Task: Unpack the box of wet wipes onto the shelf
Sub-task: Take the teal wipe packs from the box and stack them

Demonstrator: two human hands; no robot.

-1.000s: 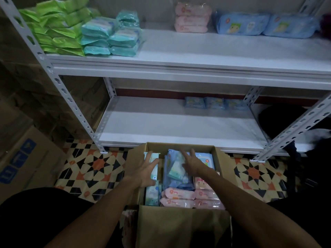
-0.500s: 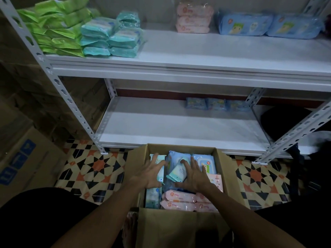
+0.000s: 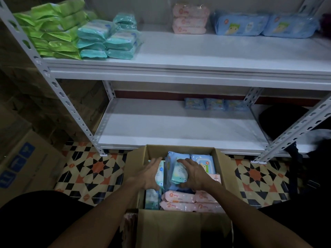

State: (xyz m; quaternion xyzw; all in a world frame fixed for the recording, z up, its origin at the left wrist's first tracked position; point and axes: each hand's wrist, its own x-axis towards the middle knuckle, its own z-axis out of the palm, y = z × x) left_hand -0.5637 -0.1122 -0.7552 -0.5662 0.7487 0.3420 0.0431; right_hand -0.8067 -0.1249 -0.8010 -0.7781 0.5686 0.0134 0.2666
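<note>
An open cardboard box [image 3: 180, 148] stands on the floor before the white shelf [image 3: 161, 126], holding several wet wipe packs. My right hand [image 3: 196, 174] grips a small teal pack [image 3: 178, 173] standing upright in the box's middle, fingers over its top and thumb under its near end. My left hand [image 3: 149, 175] curls round a pale white-blue pack [image 3: 160, 173] just left of it. A blue pack [image 3: 203, 163] lies at the box's back right, and pink packs [image 3: 179, 198] fill its near side.
The upper shelf board [image 3: 215, 51] carries green packs [image 3: 52, 33], teal packs [image 3: 107, 38], pink packs [image 3: 189, 18] and blue packs [image 3: 241, 24]. Three small blue packs [image 3: 213, 104] sit at the lower shelf's back. A printed carton [image 3: 26, 163] is at left, a black bag [image 3: 281, 120] at right.
Both hands have dropped deeper into the box and closed in from spread fingers. The right hand has taken hold of the teal pack, the left the pale pack beside it.
</note>
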